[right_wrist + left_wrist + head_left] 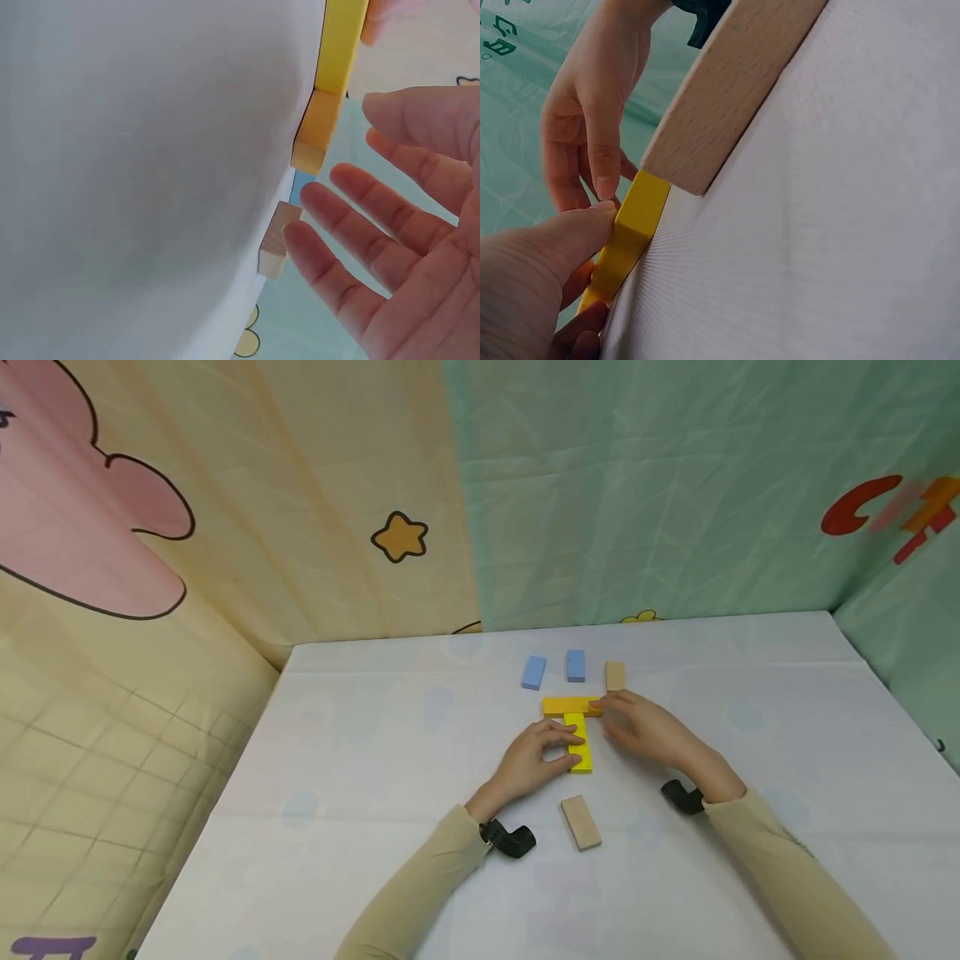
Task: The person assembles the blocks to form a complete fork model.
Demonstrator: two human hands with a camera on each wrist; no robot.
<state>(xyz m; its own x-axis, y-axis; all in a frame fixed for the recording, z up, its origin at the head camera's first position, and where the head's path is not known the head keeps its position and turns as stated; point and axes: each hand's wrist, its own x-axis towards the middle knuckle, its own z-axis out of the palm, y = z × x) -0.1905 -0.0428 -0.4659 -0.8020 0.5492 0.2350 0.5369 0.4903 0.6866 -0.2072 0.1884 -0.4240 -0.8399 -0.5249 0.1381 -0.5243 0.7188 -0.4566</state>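
A yellow block (581, 767) lies lengthwise on the white table, its far end meeting an orange block (564, 706) set crosswise, so that the two form a T. My left hand (531, 760) holds the yellow block from its left side, with the thumb (585, 229) near its close end and the fingers farther along. Beside the right end of the orange block is my right hand (651, 731). Its fingers (360, 225) are spread and loosely bent, with nothing between them, and in the head view a fingertip overlaps the orange block's end.
Two blue blocks (534, 672) lie beyond the T, and a plain wooden block (615, 675) is just right of them, near my right fingers. Closer to me, another wooden block (581, 822) rests at a slant. Patterned curtains (570, 510) hang behind the table.
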